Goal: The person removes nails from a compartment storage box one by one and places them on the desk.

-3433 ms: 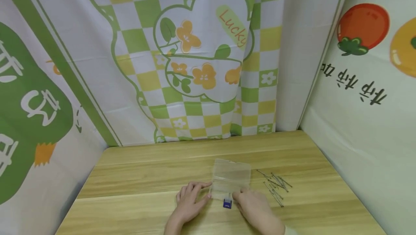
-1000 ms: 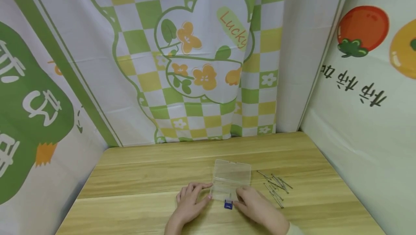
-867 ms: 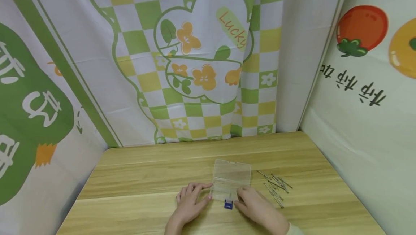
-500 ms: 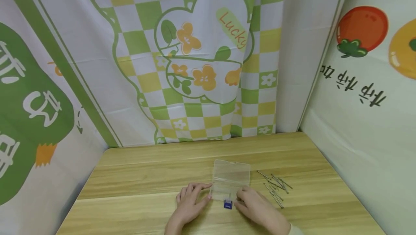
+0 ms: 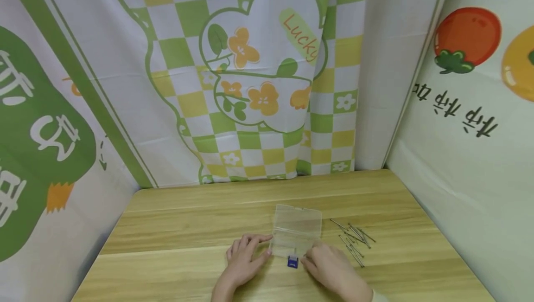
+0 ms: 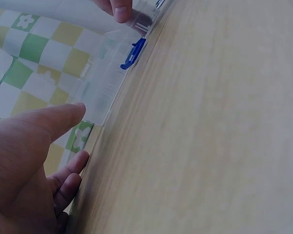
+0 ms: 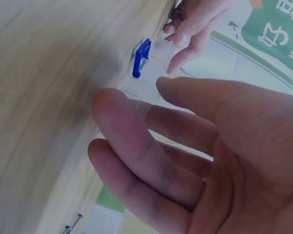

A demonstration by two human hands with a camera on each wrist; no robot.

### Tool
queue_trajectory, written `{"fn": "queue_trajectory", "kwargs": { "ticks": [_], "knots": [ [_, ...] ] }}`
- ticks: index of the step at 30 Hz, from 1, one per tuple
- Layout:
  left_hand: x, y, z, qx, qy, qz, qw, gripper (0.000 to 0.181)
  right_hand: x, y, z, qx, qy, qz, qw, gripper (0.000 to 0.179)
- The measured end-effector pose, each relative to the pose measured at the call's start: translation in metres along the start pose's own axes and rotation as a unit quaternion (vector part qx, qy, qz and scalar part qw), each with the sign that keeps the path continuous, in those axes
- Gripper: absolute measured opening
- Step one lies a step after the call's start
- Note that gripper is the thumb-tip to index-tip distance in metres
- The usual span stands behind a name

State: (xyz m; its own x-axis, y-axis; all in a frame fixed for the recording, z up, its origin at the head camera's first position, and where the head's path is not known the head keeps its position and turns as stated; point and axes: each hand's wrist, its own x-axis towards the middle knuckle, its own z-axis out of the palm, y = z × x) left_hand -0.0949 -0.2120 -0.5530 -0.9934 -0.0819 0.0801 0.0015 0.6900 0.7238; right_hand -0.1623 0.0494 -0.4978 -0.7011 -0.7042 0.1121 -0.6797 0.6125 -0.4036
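A clear plastic box stands on the table with its lid raised at the back and a blue latch at the front. My left hand touches the box's left side with straight thumb and index finger; the left wrist view shows the thumb tip against its edge. At the right front corner is my right hand, fingers loosely bent. In the right wrist view its thumb and fingers stand apart, with nothing gripped that I can see. Part of the box is hidden behind it.
Several loose metal nails lie scattered on the wooden table, right of the box. A checked curtain hangs behind the table's back edge. Printed cloth panels line both sides.
Since the earliest frame my right hand has shifted slightly right along the box's front edge. In the last half second it has moved a little more. My left hand stays put.
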Motion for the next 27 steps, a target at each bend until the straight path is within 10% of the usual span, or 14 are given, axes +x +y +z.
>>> {"fn": "queue_trajectory", "kwargs": {
  "ticks": [12, 27],
  "knots": [
    [-0.002, 0.001, 0.000, -0.001, 0.004, 0.008, 1.0000, 0.036, 0.001, 0.005, -0.005, 0.045, -0.037, -0.003, 0.9983, 0.025],
    [0.000, 0.004, -0.004, 0.006, -0.018, -0.010, 0.9998, 0.037, 0.004, 0.011, -0.003, -0.010, 0.018, -0.063, 0.9978, 0.021]
  ]
}}
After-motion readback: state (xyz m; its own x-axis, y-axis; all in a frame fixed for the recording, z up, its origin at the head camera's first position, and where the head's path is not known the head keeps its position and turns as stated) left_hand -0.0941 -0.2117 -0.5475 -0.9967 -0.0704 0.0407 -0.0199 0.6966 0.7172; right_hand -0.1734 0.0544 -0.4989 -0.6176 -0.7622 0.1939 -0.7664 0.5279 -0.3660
